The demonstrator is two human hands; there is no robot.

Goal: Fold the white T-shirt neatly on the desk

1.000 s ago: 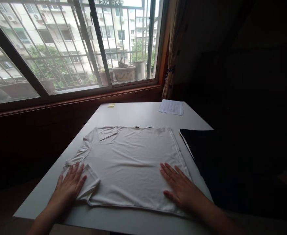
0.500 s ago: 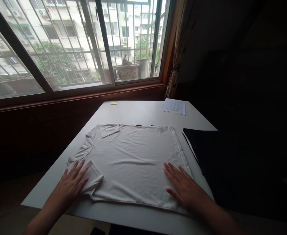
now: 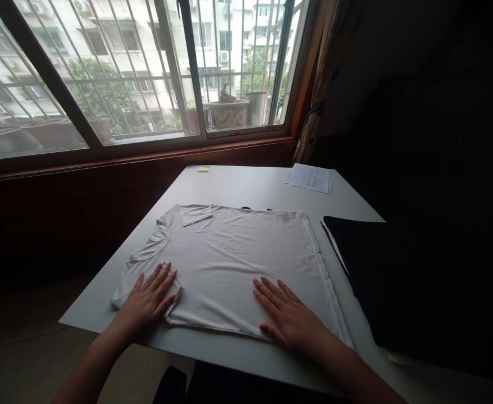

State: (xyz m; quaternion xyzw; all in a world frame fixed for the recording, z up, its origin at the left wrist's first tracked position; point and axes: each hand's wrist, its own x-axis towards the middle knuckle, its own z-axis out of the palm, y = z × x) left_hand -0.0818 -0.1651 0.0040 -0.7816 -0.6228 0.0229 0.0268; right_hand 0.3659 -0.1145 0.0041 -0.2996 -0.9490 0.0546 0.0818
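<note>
A white T-shirt (image 3: pixel 229 252) lies spread on the white table, its neckline toward the left and its hem toward the right. My left hand (image 3: pixel 147 297) rests flat on the near sleeve, fingers spread, covering much of it. Palm down, my right hand (image 3: pixel 286 314) lies on the lower part of the shirt near its front side edge, with the fingers apart. Small wrinkles run across the fabric. The far sleeve is folded over onto the shirt's body.
The white table (image 3: pixel 238 188) carries papers (image 3: pixel 309 178) and a yellow note (image 3: pixel 203 169) at its far side. Small dark items show behind the shirt. Black cloth (image 3: pixel 356 247) covers the right edge. A barred window stands beyond.
My left hand has moved inward over the near sleeve. My right hand has slid left across the shirt, away from the hem. The view has shifted slightly.
</note>
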